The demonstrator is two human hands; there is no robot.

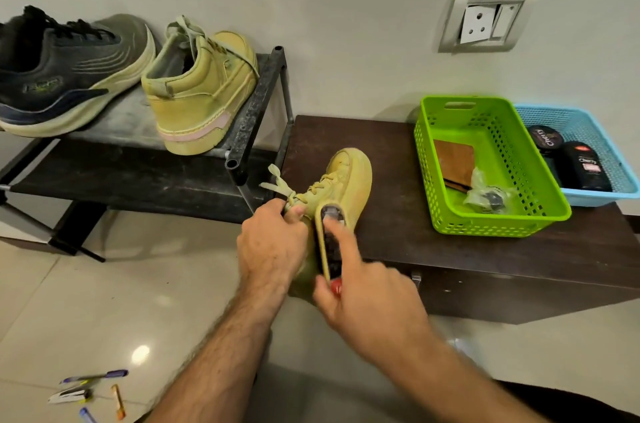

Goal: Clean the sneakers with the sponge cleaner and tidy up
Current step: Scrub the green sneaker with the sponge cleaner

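We see the left hand (273, 242) with fingers curled around the collar of the tan sneaker (341, 176), toe pointing to 12 o'clock over the bench (398, 239). The right hand (367, 298) grips the sponge cleaner (329, 242), forefinger stretched along it, at 3 o'clock of the left fingers.

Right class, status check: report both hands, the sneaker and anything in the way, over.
Left hand grips tan sneaker at the laces. Right hand holds sponge cleaner against its side. Nothing in the way; green basket sits apart on the cabinet.
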